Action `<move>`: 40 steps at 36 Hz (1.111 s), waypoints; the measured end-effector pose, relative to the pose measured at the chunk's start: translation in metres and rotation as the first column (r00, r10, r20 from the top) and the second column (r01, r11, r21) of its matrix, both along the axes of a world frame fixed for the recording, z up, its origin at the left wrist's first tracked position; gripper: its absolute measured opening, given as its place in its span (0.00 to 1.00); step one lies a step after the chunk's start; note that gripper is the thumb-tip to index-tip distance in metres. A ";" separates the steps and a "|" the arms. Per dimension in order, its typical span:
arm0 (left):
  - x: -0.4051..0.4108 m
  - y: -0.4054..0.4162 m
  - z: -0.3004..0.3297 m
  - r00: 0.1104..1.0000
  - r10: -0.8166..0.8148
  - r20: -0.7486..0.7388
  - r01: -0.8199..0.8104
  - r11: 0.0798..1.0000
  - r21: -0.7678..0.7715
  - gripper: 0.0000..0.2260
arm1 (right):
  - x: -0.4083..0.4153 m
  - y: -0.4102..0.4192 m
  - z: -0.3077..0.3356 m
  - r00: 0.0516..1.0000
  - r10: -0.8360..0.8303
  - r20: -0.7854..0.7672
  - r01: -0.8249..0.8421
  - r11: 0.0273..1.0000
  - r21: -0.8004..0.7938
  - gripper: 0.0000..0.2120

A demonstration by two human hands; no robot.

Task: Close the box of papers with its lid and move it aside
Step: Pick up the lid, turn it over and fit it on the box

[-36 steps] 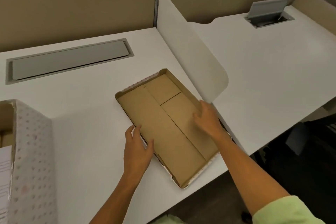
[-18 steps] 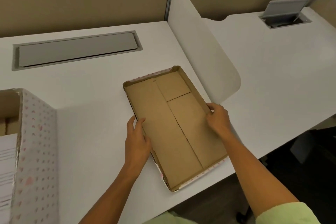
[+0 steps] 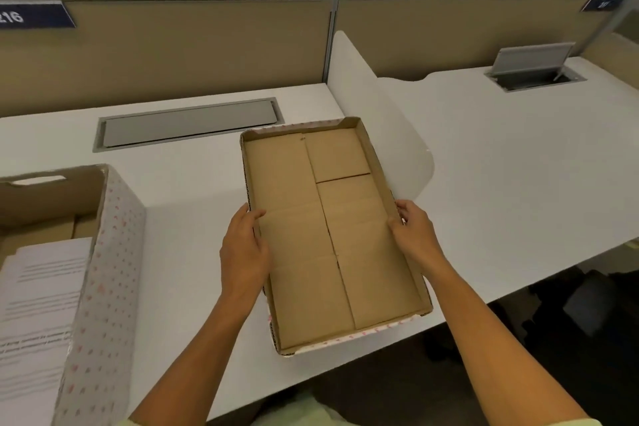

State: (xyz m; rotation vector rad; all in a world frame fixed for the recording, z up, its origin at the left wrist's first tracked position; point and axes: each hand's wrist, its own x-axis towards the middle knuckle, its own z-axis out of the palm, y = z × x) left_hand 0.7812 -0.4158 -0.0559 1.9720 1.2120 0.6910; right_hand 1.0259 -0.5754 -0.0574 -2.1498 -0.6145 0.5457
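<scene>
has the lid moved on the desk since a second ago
Yes. The lid has turned, its far end now nearer the grey desk hatch, gripped by left hand and right hand.

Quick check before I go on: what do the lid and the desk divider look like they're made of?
Lid: corrugated cardboard, raw brown matte inside with folded flaps; outer rim looks like white paper printed with pink marks. Desk divider: smooth white rigid panel, faint sheen, probably plastic or laminate; can't say which.

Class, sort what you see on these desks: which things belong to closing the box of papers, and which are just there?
Part of the job:
lid, inside up, gripped by left hand and right hand
open box
papers inside it

Just there:
white divider
grey cable flap
raised cable flap
desk number sign
</scene>
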 end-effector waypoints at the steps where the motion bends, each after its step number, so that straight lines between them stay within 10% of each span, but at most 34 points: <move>1: -0.003 -0.003 0.004 1.000 0.001 0.006 -0.001 1.000 0.014 0.16 | -0.003 -0.003 0.004 1.000 0.019 0.008 -0.019 1.000 0.007 0.20; 16: -0.054 -0.067 0.050 0.993 0.004 -0.116 0.008 0.995 0.100 0.20 | -0.079 -0.072 0.045 0.979 0.089 -0.183 -0.016 0.930 0.368 0.20; 40: -0.047 -0.186 0.167 0.902 -0.096 0.422 0.068 0.994 0.083 0.20 | -0.241 -0.084 0.115 0.863 -0.162 0.478 -0.107 0.867 0.486 0.19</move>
